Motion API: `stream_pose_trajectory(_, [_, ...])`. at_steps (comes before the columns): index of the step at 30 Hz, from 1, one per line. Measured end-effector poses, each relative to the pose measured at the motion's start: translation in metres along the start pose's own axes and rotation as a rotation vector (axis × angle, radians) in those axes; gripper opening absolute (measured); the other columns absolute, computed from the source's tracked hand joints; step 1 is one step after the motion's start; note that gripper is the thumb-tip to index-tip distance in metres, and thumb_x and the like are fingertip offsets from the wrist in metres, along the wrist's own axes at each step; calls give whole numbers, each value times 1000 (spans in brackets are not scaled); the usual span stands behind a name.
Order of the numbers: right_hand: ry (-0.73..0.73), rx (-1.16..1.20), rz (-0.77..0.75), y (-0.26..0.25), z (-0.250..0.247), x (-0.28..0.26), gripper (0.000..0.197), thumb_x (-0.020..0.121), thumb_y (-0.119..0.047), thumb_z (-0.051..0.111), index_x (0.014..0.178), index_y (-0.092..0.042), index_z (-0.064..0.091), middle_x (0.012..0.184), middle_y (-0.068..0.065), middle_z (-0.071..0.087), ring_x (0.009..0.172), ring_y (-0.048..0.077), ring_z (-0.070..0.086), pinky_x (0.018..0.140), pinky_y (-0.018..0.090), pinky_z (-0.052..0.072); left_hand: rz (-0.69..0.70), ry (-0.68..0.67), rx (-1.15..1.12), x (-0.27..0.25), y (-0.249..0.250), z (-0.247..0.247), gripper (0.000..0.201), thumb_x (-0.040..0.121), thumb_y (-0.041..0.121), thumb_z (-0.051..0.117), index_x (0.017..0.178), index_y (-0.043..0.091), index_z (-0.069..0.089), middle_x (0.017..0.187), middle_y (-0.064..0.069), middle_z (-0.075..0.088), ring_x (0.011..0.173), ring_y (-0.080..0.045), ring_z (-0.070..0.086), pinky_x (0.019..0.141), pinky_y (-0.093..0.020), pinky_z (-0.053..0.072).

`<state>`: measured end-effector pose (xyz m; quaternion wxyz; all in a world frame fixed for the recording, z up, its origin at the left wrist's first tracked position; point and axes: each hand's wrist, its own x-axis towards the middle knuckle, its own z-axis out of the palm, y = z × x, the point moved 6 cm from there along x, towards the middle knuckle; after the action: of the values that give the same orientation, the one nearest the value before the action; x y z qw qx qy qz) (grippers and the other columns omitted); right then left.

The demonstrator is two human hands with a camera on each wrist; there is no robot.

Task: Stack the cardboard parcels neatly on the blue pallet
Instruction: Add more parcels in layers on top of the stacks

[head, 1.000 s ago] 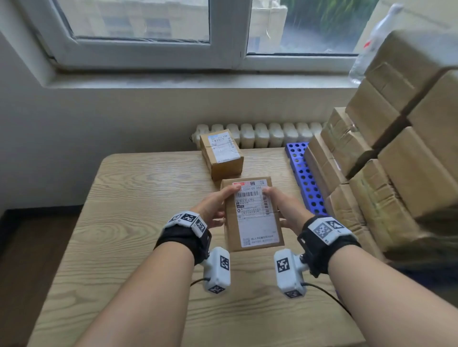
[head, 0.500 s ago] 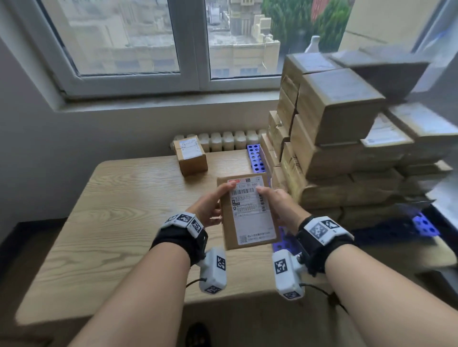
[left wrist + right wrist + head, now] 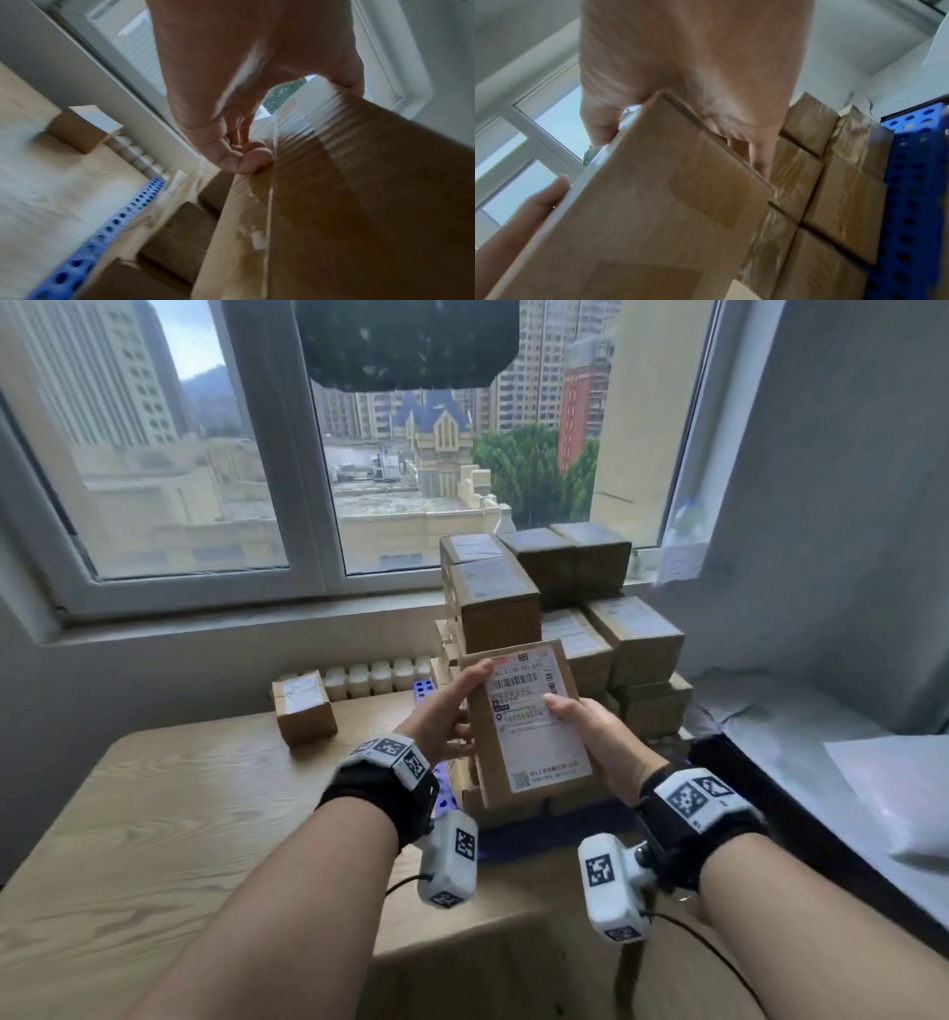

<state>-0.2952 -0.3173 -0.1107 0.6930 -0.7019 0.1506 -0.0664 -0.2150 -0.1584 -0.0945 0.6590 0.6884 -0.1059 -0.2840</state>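
I hold a flat cardboard parcel [image 3: 529, 721] with a white shipping label up in the air in front of me. My left hand [image 3: 452, 711] grips its left edge, thumb on the label. My right hand [image 3: 585, 726] grips its right edge, thumb on top and fingers underneath. Behind and below it rises a stepped stack of parcels [image 3: 570, 613] on the blue perforated pallet [image 3: 916, 182]. The left wrist view shows my left hand [image 3: 246, 156] curled on the parcel's edge [image 3: 334, 203]; the right wrist view shows my right hand [image 3: 731, 132] around the parcel [image 3: 654, 203].
One more labelled parcel [image 3: 304, 708] sits at the back of the wooden table [image 3: 154, 814], near the white radiator [image 3: 369, 677]. The window sill [image 3: 246, 618] runs behind the stack. A grey ledge with white paper [image 3: 893, 793] lies to the right.
The parcel has risen from low over the table and moved right, toward the stack. My view has lifted, showing the stack's upper tiers and the window.
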Motion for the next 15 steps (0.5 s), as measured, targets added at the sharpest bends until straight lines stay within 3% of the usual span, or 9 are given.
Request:
stream_pose_trajectory(4, [33,24,-44,-37,-47,-8,77,68,-54,71,126,-5,56,114,16,70,102,33,70,90,50,55,85,-49,20,8,41,44,48,85,62,54,94,17,68,75,-3,62,45,-8,53,54,-22,46])
stream_pose_trajectory(6, [17,48,-54,-54,-63,-9,60,79,-42,67,125,-5,57,115,18,69,101,34,68,92,51,53,123,-47,28,13,60,57,49,85,61,55,96,15,68,79,-5,62,43,-7,53,53,-23,47])
stream_pose_trajectory(8, [13,62,-56,-69,-78,-5,59,76,-36,63,127,-7,57,118,22,67,100,34,67,92,50,53,143,-42,45,21,79,65,50,84,62,56,99,15,67,82,-5,65,47,-8,56,55,-25,49])
stream_pose_trajectory(9, [28,56,-64,-76,-85,-2,62,74,-35,62,129,-7,55,119,23,66,96,34,67,84,46,57,145,-54,61,25,87,69,50,84,62,56,99,15,66,84,-5,66,50,-10,58,56,-25,51])
stream_pose_trajectory(11, [52,28,-99,-93,-99,8,59,81,-32,62,131,-3,53,112,24,64,83,31,66,56,32,58,150,-81,93,35,106,74,46,85,59,58,96,15,65,87,-7,67,57,-13,60,59,-27,54])
stream_pose_trajectory(12, [71,19,-111,-100,-106,13,54,85,-31,61,130,-1,53,109,24,63,80,30,65,52,30,56,150,-91,106,41,116,75,44,85,58,58,95,15,64,90,-9,66,61,-15,60,62,-29,54])
stream_pose_trajectory(15, [123,52,-108,-116,-124,39,64,75,-41,63,127,-3,58,110,24,66,92,33,64,76,41,53,210,-42,149,62,152,70,43,85,56,60,96,15,65,93,-6,66,72,-19,57,62,-29,49])
